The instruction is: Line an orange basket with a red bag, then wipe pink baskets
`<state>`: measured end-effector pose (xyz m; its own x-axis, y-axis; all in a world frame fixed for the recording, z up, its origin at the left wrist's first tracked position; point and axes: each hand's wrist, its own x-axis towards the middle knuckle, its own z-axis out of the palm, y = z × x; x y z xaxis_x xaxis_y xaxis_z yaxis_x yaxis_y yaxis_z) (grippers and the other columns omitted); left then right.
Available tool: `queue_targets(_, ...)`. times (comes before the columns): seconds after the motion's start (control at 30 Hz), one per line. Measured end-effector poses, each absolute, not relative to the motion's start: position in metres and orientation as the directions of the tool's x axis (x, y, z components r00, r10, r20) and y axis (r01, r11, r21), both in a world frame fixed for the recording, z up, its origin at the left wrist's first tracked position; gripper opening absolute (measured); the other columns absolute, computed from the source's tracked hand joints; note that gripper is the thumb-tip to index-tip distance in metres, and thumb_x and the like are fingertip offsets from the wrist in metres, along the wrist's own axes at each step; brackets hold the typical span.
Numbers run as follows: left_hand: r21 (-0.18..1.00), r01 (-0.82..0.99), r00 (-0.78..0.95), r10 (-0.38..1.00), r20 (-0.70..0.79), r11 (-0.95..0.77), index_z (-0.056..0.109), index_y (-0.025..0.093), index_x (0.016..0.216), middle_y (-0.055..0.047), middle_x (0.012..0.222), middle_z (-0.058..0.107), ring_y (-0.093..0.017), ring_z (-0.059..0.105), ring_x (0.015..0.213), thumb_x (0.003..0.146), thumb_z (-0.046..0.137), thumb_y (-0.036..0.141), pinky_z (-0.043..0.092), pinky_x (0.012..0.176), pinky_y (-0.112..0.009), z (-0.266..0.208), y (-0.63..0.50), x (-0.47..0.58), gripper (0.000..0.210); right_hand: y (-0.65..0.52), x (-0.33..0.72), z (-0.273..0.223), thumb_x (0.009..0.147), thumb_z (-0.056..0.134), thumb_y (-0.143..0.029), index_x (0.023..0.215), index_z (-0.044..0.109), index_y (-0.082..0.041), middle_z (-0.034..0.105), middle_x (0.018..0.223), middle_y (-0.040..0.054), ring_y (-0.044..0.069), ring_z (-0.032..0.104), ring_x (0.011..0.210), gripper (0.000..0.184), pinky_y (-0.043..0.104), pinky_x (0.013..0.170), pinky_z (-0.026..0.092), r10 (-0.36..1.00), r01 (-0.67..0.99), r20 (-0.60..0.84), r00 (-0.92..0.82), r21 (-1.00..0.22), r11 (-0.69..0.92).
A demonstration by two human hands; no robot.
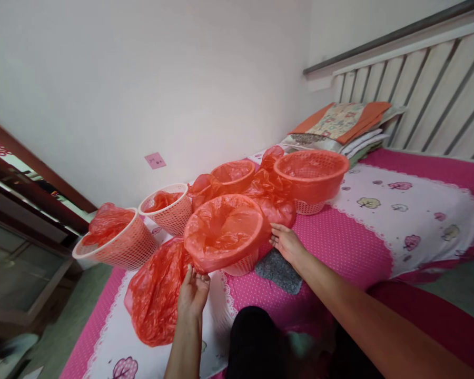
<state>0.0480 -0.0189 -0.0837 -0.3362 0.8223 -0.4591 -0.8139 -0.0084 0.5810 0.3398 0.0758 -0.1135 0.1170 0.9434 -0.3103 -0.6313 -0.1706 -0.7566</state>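
Observation:
A pale pink mesh basket stands in front of me, lined with a thin red plastic bag whose edge is folded out over the rim. My left hand has its fingers curled at the bag's lower near edge, palm up. On the opposite side, my right hand pinches the bag's edge below the rim. Left of the basket, a loose crumpled red plastic bag lies on the bed. Close to my right hand is a dark grey cloth.
Two pink baskets with red bags bunched inside stand at left. Behind are a bag-lined basket and, at right, another lined basket. Crumpled red bags lie between them. Folded bedding is stacked by the white headboard.

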Motion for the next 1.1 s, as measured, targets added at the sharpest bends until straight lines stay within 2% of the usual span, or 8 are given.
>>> queue_targets(0.1, 0.633, -0.772, -0.319, 0.826, -0.464, 0.057, 0.061, 0.016, 0.080, 0.001, 0.063, 0.061, -0.007, 0.051, 0.042, 0.094, 0.051, 0.001, 0.040, 0.039, -0.015, -0.077, -0.006, 0.040, 0.023, 0.078, 0.339, -0.112, 0.078, 0.065, -0.007, 0.090, 0.069, -0.021, 0.070, 0.071, 0.0018, 0.013, 0.058, 0.056, 0.018, 0.023, 0.050, 0.042, 0.943, -0.621, -0.309, 0.127, -0.766, -0.167)
queue_targets(0.27, 0.747, -0.662, -0.391, 0.821, -0.415, 0.062, 0.061, 0.016, 0.079, 0.002, 0.063, 0.060, -0.008, 0.054, 0.048, 0.083, 0.058, -0.004, 0.046, 0.048, -0.016, -0.069, 0.016, 0.031, 0.020, 0.080, 0.339, -0.115, 0.076, 0.066, -0.006, 0.085, 0.069, -0.021, 0.069, 0.069, 0.0011, 0.012, 0.056, 0.054, 0.017, 0.023, 0.049, 0.042, 0.941, -0.575, -0.293, 0.168, -0.804, -0.148)
queue_targets(0.4, 0.872, -0.489, -0.550, 0.785, -0.285, -0.027, 0.064, 0.016, 0.082, -0.001, 0.073, 0.065, -0.012, 0.061, 0.058, 0.087, 0.059, 0.004, 0.047, 0.052, -0.019, -0.064, 0.014, 0.033, 0.014, 0.083, 0.342, -0.117, 0.073, 0.070, -0.008, 0.083, 0.068, -0.023, 0.069, 0.072, 0.0011, 0.014, 0.059, 0.058, 0.018, 0.025, 0.051, 0.046, 0.927, -0.501, -0.279, 0.250, -0.857, -0.123)
queue_targets(0.57, 0.961, -0.020, -0.748, 0.642, 0.168, -0.275, 0.071, 0.022, 0.106, 0.000, 0.108, 0.070, -0.013, 0.064, 0.103, 0.093, 0.063, 0.013, 0.048, 0.092, -0.021, -0.043, -0.007, 0.043, 0.018, 0.083, 0.344, -0.106, 0.079, 0.074, -0.026, 0.084, 0.065, -0.026, 0.069, 0.075, 0.0007, 0.017, 0.063, 0.070, 0.010, 0.026, 0.058, 0.048, 0.918, -0.372, -0.143, 0.370, -0.928, 0.006)
queue_targets(0.63, 0.882, 0.343, -0.632, 0.616, 0.471, -0.323, 0.073, 0.022, 0.109, -0.002, 0.112, 0.072, -0.017, 0.064, 0.110, 0.096, 0.060, 0.021, 0.045, 0.103, -0.028, -0.027, -0.012, 0.049, 0.018, 0.080, 0.341, -0.098, 0.081, 0.077, -0.038, 0.079, 0.065, -0.025, 0.070, 0.075, 0.0018, 0.018, 0.064, 0.070, 0.017, 0.027, 0.059, 0.048, 0.941, -0.323, -0.069, 0.330, -0.945, 0.043)
queue_targets(0.7, 0.769, 0.531, -0.434, 0.665, 0.608, -0.356, 0.074, 0.021, 0.108, -0.005, 0.109, 0.074, -0.021, 0.066, 0.106, 0.097, 0.056, 0.027, 0.047, 0.101, -0.033, -0.010, -0.010, 0.057, 0.022, 0.075, 0.336, -0.090, 0.078, 0.081, -0.046, 0.071, 0.064, -0.024, 0.068, 0.068, 0.0020, 0.017, 0.062, 0.064, 0.029, 0.027, 0.056, 0.046, 0.972, -0.284, -0.027, 0.235, -0.958, 0.042)
queue_targets(0.93, 0.804, 0.557, -0.040, 0.960, 0.277, -0.209, 0.076, 0.019, 0.094, -0.010, 0.106, 0.076, -0.025, 0.067, 0.109, 0.087, 0.059, 0.014, 0.047, 0.105, -0.040, 0.029, 0.070, 0.089, 0.019, 0.058, 0.324, -0.083, 0.077, 0.076, -0.067, 0.075, 0.068, -0.020, 0.071, 0.069, 0.0020, 0.016, 0.065, 0.061, 0.047, 0.027, 0.060, 0.050, 0.999, -0.268, -0.011, -0.036, -0.963, -0.020)
queue_targets(1.1, 0.863, 0.499, 0.044, 0.997, 0.062, -0.076, 0.071, 0.018, 0.070, -0.005, 0.063, 0.068, -0.024, 0.067, 0.067, 0.077, 0.064, 0.007, 0.055, 0.072, -0.038, 0.021, 0.124, 0.103, 0.015, 0.062, 0.326, -0.092, 0.087, 0.063, -0.074, 0.075, 0.068, -0.020, 0.071, 0.072, 0.0051, 0.017, 0.066, 0.064, 0.056, 0.027, 0.059, 0.050, 0.995, -0.313, -0.087, -0.042, -0.945, -0.095)
